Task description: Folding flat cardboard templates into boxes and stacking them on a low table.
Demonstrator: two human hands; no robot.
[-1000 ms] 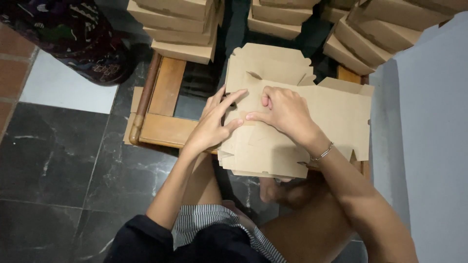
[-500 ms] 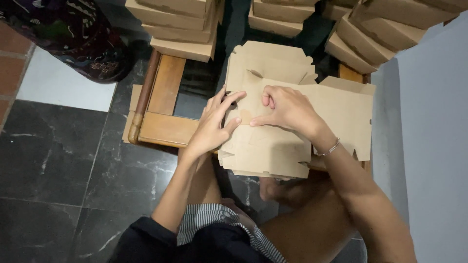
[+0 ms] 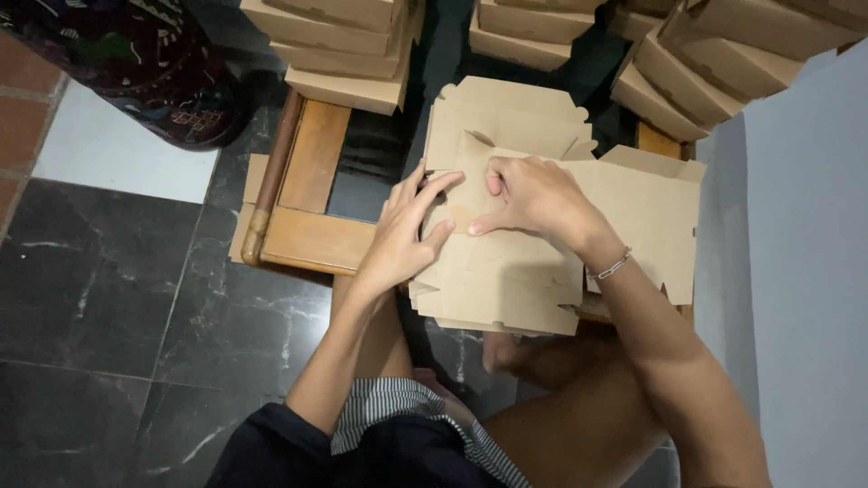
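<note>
In the head view, a stack of flat brown cardboard box blanks [image 3: 506, 280] is seen lying on a low wooden frame [image 3: 312, 203], just in front of the seated person's knees. The left hand [image 3: 407, 235] is laid on the left part of the stack, its fingers spread wide and pressed flat against the top sheet, with nothing gripped. The right hand [image 3: 538, 194] is set just beside it on the top sheet, its fingers curled down onto a fold of the cardboard; whether the flap is pinched or only pushed cannot be told. A thin chain bracelet [image 3: 613, 265] is worn on the right wrist. Folded cardboard boxes [image 3: 348, 41] are stacked at the far end of the frame, and more folded boxes [image 3: 714, 54] are piled at the upper right, near a pale wall [image 3: 805, 271]. Dark marble floor tiles [image 3: 117, 307] are seen to the left, and a patterned dark cloth [image 3: 117, 63] lies at the upper left, well apart from the hands.
</note>
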